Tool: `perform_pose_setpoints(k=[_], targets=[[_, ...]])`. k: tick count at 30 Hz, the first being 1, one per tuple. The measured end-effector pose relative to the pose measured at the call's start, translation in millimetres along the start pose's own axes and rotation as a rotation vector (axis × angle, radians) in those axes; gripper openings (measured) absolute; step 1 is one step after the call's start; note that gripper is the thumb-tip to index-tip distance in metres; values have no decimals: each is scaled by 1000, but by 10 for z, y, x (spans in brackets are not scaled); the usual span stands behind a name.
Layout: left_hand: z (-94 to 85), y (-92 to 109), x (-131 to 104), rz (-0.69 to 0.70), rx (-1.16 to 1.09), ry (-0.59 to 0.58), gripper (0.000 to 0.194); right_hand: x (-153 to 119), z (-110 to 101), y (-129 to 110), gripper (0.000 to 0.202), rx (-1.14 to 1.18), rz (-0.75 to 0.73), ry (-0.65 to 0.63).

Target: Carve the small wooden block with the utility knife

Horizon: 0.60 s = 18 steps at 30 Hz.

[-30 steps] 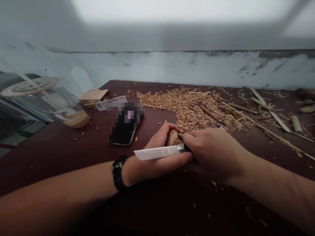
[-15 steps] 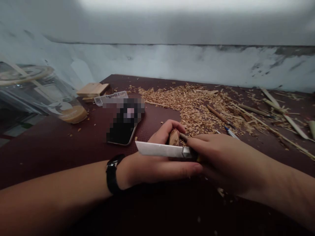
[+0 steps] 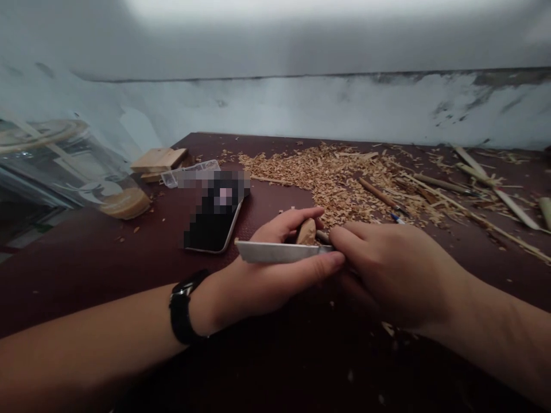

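A small piece of carved wood (image 3: 306, 232) sits in my left hand (image 3: 275, 269), with fingers curled behind it and the thumb stretched along the near side. The thumb's tip meets the knife near the base of its blade. My right hand (image 3: 387, 269) is wrapped around the handle of a utility knife (image 3: 279, 252), which is mostly hidden in the fist. Its broad blade points left, across my left hand and on the near side of the wood. Whether the edge touches the wood I cannot tell. A black watch (image 3: 186, 310) is on my left wrist.
Wood shavings (image 3: 327, 178) are heaped behind my hands, with carving tools (image 3: 381, 194) and a blue-capped pen (image 3: 396, 219) among them. A phone (image 3: 210, 223), a clear plastic case (image 3: 191, 173), wood blocks (image 3: 159, 159) and a plastic drink cup (image 3: 86, 166) stand left. Sticks (image 3: 516, 212) lie right.
The knife blade has turned, so its flat looks narrower, and it has risen slightly. My right hand has shifted a little up and left. More of the wood's carved face shows.
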<state>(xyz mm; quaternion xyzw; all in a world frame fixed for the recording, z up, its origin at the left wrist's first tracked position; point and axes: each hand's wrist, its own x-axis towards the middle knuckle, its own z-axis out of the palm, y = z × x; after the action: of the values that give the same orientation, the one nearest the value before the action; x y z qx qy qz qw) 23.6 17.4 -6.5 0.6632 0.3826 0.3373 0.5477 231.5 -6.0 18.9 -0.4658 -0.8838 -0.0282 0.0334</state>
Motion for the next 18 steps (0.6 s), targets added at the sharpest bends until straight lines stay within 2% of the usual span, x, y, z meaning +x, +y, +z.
perform_pose_setpoints(k=[4, 9, 18], targets=[[4, 12, -26, -57, -89, -55, 67, 8, 10, 21, 23, -115, -44, 99], [17, 15, 24, -1, -59, -151, 50, 44, -32, 73, 23, -174, -71, 99], [77, 24, 12, -15, -40, -48, 43, 40, -73, 63, 12, -227, -35, 169]])
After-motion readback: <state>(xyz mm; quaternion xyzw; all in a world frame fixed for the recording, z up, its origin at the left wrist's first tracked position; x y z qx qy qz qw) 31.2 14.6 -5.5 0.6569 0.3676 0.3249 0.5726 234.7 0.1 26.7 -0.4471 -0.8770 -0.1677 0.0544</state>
